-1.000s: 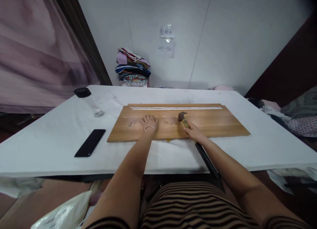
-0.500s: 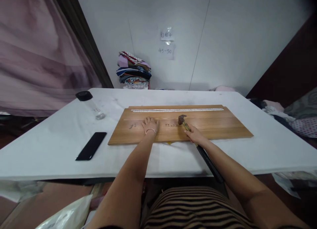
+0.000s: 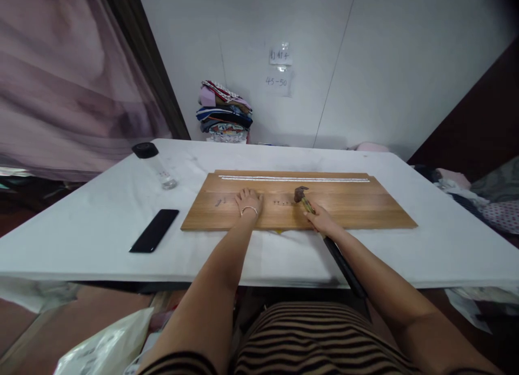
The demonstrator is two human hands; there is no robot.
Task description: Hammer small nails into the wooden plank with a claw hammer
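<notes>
A long wooden board (image 3: 357,204) lies on the white table (image 3: 81,223). My left hand (image 3: 248,201) rests flat on the board, fingers spread, a thin bracelet at the wrist. My right hand (image 3: 320,219) grips a hammer (image 3: 300,194) high on its handle, close to the head. The hammer head hovers just right of a short row of nails (image 3: 279,203) standing in the board. A few loose nails (image 3: 219,202) lie on the board left of my left hand. A white strip (image 3: 292,178) runs along the board's far edge.
A black phone (image 3: 154,230) lies on the table to the left. A clear bottle with a black cap (image 3: 156,162) stands behind it. Folded cloths (image 3: 225,112) are stacked against the back wall under paper labels (image 3: 279,69). A white bag (image 3: 101,348) sits at the lower left.
The view has shifted slightly as my head moved. Both hands keep their places on the board, and the hammer head stays by the row of nails.
</notes>
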